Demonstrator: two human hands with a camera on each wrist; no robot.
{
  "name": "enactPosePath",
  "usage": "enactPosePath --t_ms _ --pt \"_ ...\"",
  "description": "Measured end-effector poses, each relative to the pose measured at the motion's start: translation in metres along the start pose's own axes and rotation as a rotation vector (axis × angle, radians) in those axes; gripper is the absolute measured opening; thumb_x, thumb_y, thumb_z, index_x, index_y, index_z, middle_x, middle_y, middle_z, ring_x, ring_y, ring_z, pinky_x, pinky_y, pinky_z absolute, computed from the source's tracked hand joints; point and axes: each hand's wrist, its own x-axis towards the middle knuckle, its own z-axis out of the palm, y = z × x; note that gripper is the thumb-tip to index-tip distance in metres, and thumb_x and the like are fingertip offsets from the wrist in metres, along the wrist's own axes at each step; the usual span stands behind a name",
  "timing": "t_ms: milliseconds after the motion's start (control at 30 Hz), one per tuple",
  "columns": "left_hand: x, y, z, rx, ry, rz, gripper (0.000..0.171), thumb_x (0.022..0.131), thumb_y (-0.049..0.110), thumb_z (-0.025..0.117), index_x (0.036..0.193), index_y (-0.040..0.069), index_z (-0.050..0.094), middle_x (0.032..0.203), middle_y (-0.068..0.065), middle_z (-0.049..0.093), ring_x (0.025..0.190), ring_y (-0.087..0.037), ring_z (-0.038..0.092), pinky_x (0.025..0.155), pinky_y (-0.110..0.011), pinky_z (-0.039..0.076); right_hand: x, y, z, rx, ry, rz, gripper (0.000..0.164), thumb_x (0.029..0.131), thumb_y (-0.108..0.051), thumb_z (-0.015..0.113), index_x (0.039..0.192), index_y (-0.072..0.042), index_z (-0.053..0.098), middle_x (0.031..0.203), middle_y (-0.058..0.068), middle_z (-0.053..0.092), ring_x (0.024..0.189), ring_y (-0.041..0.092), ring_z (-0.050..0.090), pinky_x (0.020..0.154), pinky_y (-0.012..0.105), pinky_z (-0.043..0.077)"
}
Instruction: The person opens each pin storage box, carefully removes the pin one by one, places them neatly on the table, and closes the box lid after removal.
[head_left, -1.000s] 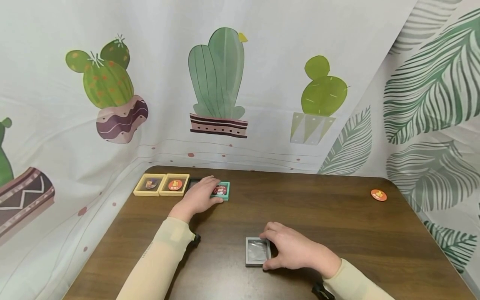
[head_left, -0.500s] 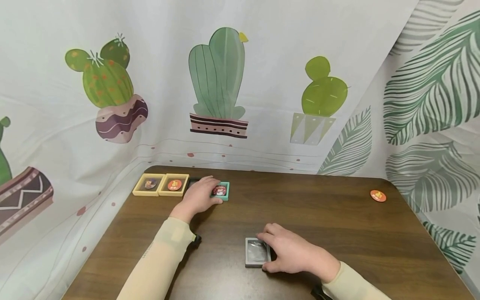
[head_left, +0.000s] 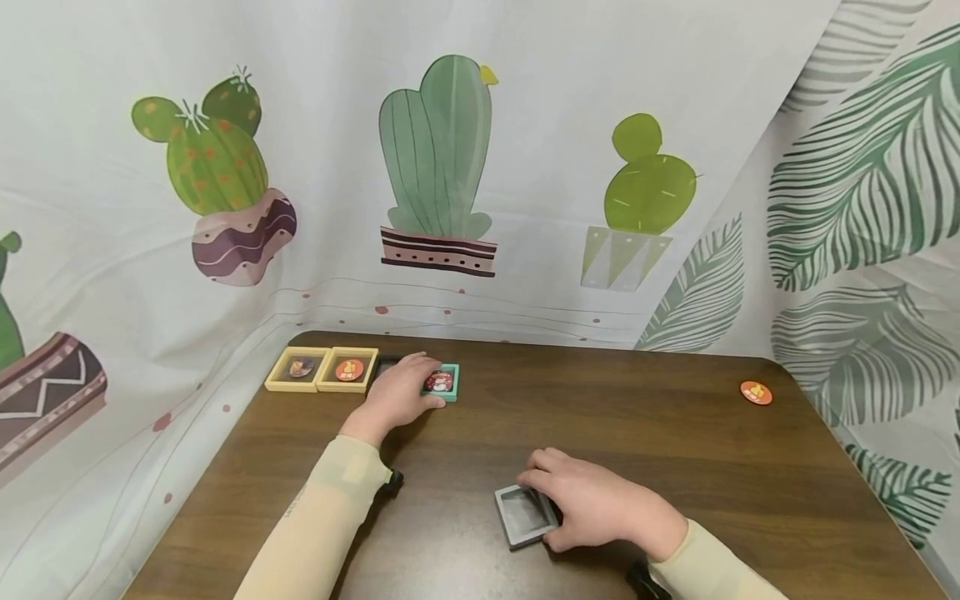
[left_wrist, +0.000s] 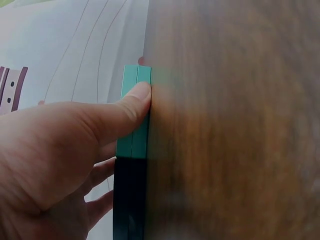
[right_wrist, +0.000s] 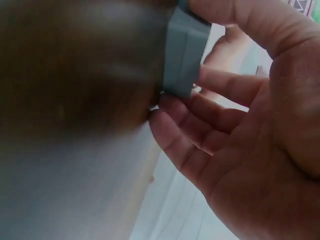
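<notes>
My left hand (head_left: 401, 392) lies over a teal square display case (head_left: 453, 393) in the row at the back left. The left wrist view has the thumb pressed on the near side of this teal case (left_wrist: 132, 110), with the other fingers reaching round behind. At the table's front middle, my right hand (head_left: 592, 504) grips a small grey square display case (head_left: 517, 533) by its right part. That grey case stands turned at an angle, with clear film in its window. In the right wrist view, thumb and fingers span the grey case (right_wrist: 184, 57).
Two yellow display cases (head_left: 294, 386) holding round badges end the row on the left. A black case (head_left: 386, 364) sits between them and the teal one, partly hidden by my left hand. An orange round badge (head_left: 756, 393) lies at the back right of the wooden table (head_left: 615, 417).
The grey case has turned from square-on to slanted and shifted slightly right and toward me, with my right hand on it. My left hand stays on the teal case.
</notes>
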Motion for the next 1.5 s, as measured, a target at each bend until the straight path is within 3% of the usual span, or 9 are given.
enactPosePath --t_ms 233,367,600,1033,1233,1500 --pt "0.001 -0.002 0.002 0.001 0.006 0.004 0.072 0.081 0.048 0.077 0.138 0.01 0.055 0.141 -0.008 0.053 0.138 -0.027 0.035 0.101 -0.05 0.039 -0.007 0.019 -0.008 0.043 -0.051 0.074 0.071 0.056 -0.023 0.077 0.124 -0.015 0.058 0.109 -0.009 0.048 0.094 0.006 0.043 0.076 0.021 0.043" --pt "0.002 -0.001 0.003 0.008 -0.003 -0.01 0.072 0.081 0.048 0.077 0.139 0.011 0.055 0.142 -0.008 0.052 0.138 -0.026 0.034 0.101 -0.05 0.039 -0.015 0.037 -0.014 0.044 -0.026 0.131 0.072 0.056 -0.024 0.077 0.125 -0.014 0.058 0.109 -0.008 0.048 0.092 0.007 0.044 0.075 0.023 0.044" --pt "0.007 0.005 0.002 -0.001 -0.018 -0.013 0.073 0.082 0.048 0.077 0.14 0.012 0.053 0.144 -0.008 0.049 0.139 -0.023 0.032 0.102 -0.05 0.039 -0.05 0.079 -0.032 0.025 0.063 0.267 0.075 0.054 -0.023 0.078 0.125 -0.015 0.058 0.112 -0.006 0.05 0.093 0.01 0.046 0.073 0.027 0.046" --pt "0.004 0.002 0.003 0.011 -0.027 -0.031 0.073 0.082 0.049 0.076 0.14 0.012 0.053 0.144 -0.007 0.049 0.139 -0.022 0.032 0.103 -0.048 0.038 -0.121 0.164 -0.061 -0.025 0.041 0.473 0.069 0.057 -0.018 0.078 0.123 -0.004 0.058 0.11 0.005 0.052 0.087 0.019 0.047 0.068 0.035 0.043" --pt "0.001 0.001 0.002 0.001 -0.013 -0.024 0.072 0.081 0.047 0.078 0.139 0.01 0.054 0.143 -0.009 0.051 0.138 -0.025 0.034 0.104 -0.048 0.037 -0.14 0.187 -0.069 -0.019 0.013 0.54 0.07 0.057 -0.019 0.079 0.122 0.0 0.058 0.11 0.01 0.054 0.085 0.021 0.049 0.07 0.037 0.044" --pt "0.0 -0.003 0.003 0.018 -0.002 -0.019 0.072 0.081 0.048 0.077 0.138 0.011 0.055 0.142 -0.007 0.052 0.137 -0.024 0.035 0.107 -0.047 0.034 -0.151 0.211 -0.076 -0.057 -0.04 0.597 0.074 0.056 -0.016 0.077 0.124 0.004 0.055 0.115 0.018 0.053 0.089 0.027 0.053 0.072 0.041 0.046"
